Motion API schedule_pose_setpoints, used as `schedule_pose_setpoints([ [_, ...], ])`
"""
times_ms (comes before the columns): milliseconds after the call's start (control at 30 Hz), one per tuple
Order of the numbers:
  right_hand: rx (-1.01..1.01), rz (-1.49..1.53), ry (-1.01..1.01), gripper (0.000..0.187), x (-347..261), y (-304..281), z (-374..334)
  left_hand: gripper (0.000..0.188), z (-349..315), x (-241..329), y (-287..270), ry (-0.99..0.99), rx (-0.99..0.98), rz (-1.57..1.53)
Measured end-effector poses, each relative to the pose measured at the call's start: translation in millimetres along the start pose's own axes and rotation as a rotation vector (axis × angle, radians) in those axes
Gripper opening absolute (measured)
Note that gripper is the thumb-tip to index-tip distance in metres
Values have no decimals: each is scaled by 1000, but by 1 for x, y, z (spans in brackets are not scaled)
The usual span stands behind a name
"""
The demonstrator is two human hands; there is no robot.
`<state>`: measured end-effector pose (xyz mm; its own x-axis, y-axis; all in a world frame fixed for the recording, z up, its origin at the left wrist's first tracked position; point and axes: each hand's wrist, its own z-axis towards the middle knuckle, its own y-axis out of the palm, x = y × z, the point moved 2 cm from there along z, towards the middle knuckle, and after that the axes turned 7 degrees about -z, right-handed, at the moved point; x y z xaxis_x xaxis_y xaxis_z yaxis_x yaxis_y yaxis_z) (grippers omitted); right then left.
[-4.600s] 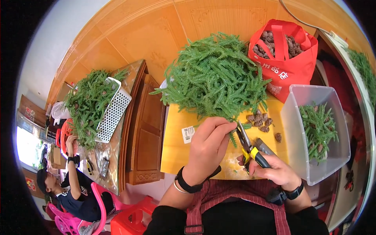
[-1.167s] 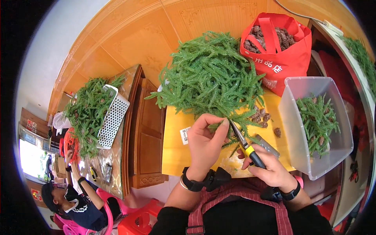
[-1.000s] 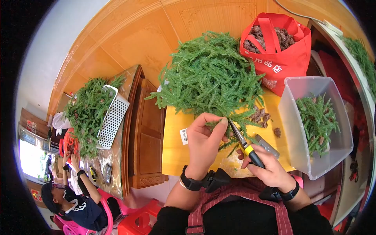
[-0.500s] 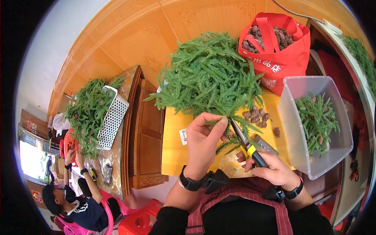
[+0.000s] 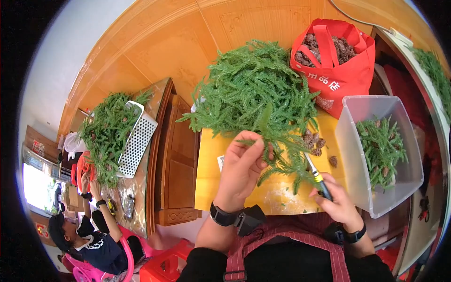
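Head view: my left hand (image 5: 240,171) pinches a feathery green sprig (image 5: 282,157) in a closed grip; my right hand (image 5: 339,203) grips yellow-handled scissors (image 5: 315,174), blades at the sprig, above the yellow counter (image 5: 211,183).

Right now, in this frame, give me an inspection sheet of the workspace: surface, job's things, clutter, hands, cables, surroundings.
Surface: yellow tabletop, pale crumbs near its front edge.
Job's things: green sprig, big pile of green sprigs, scissors.
Clutter: small brown cones by the pile; clear plastic bin with cut sprigs; red bag of brown cones.
Hands: left hand pinches the green sprig; right hand grips the scissors, blades at the sprig.
Cables: one thin cable along the wall edge above the red bag.
Surroundings: wooden cabinet; white perforated basket of sprigs; seated person, lower left.
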<state>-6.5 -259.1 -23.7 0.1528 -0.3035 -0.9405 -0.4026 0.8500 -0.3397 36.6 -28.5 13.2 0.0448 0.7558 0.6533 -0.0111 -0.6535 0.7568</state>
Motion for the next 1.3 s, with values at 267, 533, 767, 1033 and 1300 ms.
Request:
schedule_pose_setpoints([
  [267,95,-141,-135,22,-11,21,17,9,-8,-9,7,80,17,296],
  [533,34,-134,-111,29,3,20,15,12,-11,-5,9,303,-61,394],
  [767,155,-98,-205,29,-2,27,22,11,-9,-7,13,342,-62,503],
  [1033,104,-126,-51,31,-7,28,20,10,-9,-8,15,430,-81,671],
  [1300,40,6,-102,32,-3,38,25,11,-13,-13,17,372,-42,591],
])
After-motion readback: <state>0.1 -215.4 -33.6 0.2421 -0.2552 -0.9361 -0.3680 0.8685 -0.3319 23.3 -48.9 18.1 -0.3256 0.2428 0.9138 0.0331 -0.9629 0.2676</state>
